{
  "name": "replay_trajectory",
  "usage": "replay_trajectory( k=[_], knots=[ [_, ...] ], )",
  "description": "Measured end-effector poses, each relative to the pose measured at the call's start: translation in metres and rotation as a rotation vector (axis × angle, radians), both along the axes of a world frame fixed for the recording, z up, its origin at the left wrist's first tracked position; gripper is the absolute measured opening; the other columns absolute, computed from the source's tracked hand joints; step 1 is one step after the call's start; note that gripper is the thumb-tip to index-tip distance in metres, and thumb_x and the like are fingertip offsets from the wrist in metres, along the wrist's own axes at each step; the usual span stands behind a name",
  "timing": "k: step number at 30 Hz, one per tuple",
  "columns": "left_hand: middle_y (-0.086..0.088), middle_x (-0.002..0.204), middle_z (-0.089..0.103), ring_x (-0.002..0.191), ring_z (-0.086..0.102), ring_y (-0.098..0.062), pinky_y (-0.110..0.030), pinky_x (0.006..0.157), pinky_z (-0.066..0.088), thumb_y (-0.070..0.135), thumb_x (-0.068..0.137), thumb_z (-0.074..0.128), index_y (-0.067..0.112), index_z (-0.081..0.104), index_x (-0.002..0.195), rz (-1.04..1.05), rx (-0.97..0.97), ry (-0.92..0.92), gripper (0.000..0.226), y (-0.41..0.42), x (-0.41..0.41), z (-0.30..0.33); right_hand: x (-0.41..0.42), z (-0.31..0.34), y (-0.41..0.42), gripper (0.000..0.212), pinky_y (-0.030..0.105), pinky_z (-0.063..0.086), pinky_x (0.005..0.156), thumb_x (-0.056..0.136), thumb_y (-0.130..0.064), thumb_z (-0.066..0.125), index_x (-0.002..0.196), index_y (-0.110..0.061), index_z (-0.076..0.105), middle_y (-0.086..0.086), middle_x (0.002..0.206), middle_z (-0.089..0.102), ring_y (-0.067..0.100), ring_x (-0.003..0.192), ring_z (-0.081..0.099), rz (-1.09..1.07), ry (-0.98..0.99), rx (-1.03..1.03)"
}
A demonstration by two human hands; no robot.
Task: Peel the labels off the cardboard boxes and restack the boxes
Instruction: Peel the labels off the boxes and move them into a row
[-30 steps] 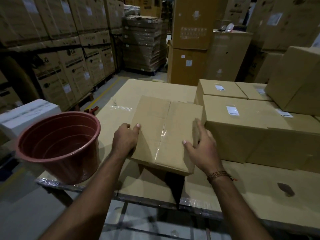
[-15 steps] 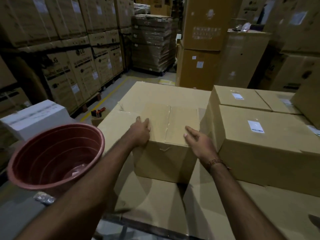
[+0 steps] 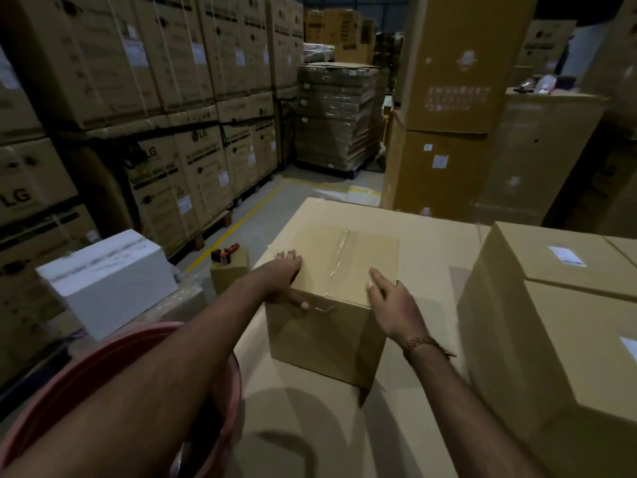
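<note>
The small plain brown cardboard box [image 3: 332, 301], sealed along its top seam with clear tape, is held at its near top edge by both hands. The left hand [image 3: 282, 282] is laid over the box's left top corner, fingers spread on the lid and the thumb pressed against the near face, so this grip is loose and flat rather than clenched. The right hand [image 3: 396, 310] is placed at the right near corner with fingers straight and relaxed; whether the palm bears on the cardboard or is just off it cannot be told.

The box is seated on the wide cardboard-covered tabletop [image 3: 431, 236], towards its far left corner, and no label is seen on the faces in view. Along the right edge a stack of larger brown cardboard boxes [image 3: 551, 339] is kept, with white paper labels [image 3: 567, 255] unpeeled on the tops. A terracotta-red plastic tub [image 3: 220, 401] is partly hidden beneath the left forearm at the near left corner.

With so light a hold, the box could be pushed off the far left corner if it is slid further, or could be skewed, since force is applied mainly at one side. The tub might be knocked by the left forearm.
</note>
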State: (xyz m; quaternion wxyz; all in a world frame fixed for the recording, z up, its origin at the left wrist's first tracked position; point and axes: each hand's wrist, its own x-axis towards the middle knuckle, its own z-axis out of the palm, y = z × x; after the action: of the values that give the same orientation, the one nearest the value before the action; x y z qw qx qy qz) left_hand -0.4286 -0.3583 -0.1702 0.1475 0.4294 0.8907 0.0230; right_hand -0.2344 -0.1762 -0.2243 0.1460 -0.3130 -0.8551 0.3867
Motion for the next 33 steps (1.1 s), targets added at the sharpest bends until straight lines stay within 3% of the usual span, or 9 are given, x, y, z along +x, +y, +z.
replay_trajectory(
  k=[6,10,12,15,19,23,33],
  knots=[
    [-0.015,0.175,0.010,0.161,0.014,-0.032,-0.043,0.129,0.018,0.048,0.091,0.076,0.006,0.011,0.167,-0.022,0.049,0.144,0.108,0.001,-0.077,-0.002,-0.088,0.011,0.005,0.063,0.054,0.029,0.126,0.106,-0.067,0.030,0.166,-0.049,0.018,0.027,0.170,0.023,0.045,0.154,0.030,0.072,-0.147,0.043],
    [-0.010,0.176,0.010,0.162,0.010,-0.027,-0.043,0.130,0.010,0.046,0.096,0.071,0.013,0.011,0.168,-0.014,0.146,0.182,0.100,-0.002,-0.122,-0.017,-0.134,0.013,0.020,0.102,0.059,0.032,0.125,0.078,-0.096,0.035,0.165,-0.051,0.007,0.026,0.169,0.022,0.048,0.154,0.029,0.134,-0.215,0.056],
    [-0.008,0.176,0.008,0.162,0.007,-0.026,-0.043,0.130,0.007,0.046,0.098,0.068,0.014,0.009,0.168,-0.009,0.160,0.192,0.097,0.003,-0.139,-0.021,-0.154,0.015,0.029,0.111,0.061,0.033,0.124,0.069,-0.102,0.035,0.165,-0.052,0.007,0.024,0.170,0.020,0.048,0.154,0.029,0.144,-0.229,0.045],
    [-0.008,0.176,0.006,0.162,0.006,-0.026,-0.044,0.130,0.007,0.048,0.099,0.066,0.014,0.006,0.168,-0.008,0.167,0.227,0.098,0.014,-0.159,-0.024,-0.177,0.018,0.041,0.112,0.061,0.033,0.124,0.067,-0.103,0.038,0.164,-0.054,0.009,0.022,0.171,0.018,0.048,0.154,0.029,0.145,-0.220,0.034],
    [-0.009,0.176,0.004,0.162,0.005,-0.029,-0.048,0.131,0.010,0.044,0.089,0.080,0.013,0.003,0.168,-0.018,0.139,0.301,0.115,0.022,-0.183,-0.030,-0.203,0.017,0.053,0.108,0.060,0.032,0.124,0.072,-0.100,0.042,0.164,-0.054,0.011,0.022,0.171,0.018,0.047,0.154,0.030,0.155,-0.196,0.023],
    [-0.009,0.176,0.005,0.162,0.006,-0.027,-0.044,0.130,0.009,0.028,0.089,0.082,0.014,0.005,0.169,-0.003,0.161,0.358,0.111,0.033,-0.203,-0.032,-0.226,0.015,0.065,0.095,0.057,0.032,0.125,0.086,-0.089,0.048,0.166,-0.051,0.013,0.022,0.171,0.017,0.046,0.154,0.030,0.173,-0.176,0.015],
    [-0.010,0.176,0.005,0.162,0.008,-0.028,-0.045,0.131,0.010,0.027,0.090,0.080,0.013,0.007,0.168,-0.005,0.155,0.373,0.108,0.056,-0.258,-0.032,-0.281,0.010,0.086,0.094,0.058,0.034,0.123,0.087,-0.088,0.050,0.166,-0.048,0.017,0.021,0.171,0.021,0.044,0.153,0.032,0.166,-0.117,0.008]
  ],
)
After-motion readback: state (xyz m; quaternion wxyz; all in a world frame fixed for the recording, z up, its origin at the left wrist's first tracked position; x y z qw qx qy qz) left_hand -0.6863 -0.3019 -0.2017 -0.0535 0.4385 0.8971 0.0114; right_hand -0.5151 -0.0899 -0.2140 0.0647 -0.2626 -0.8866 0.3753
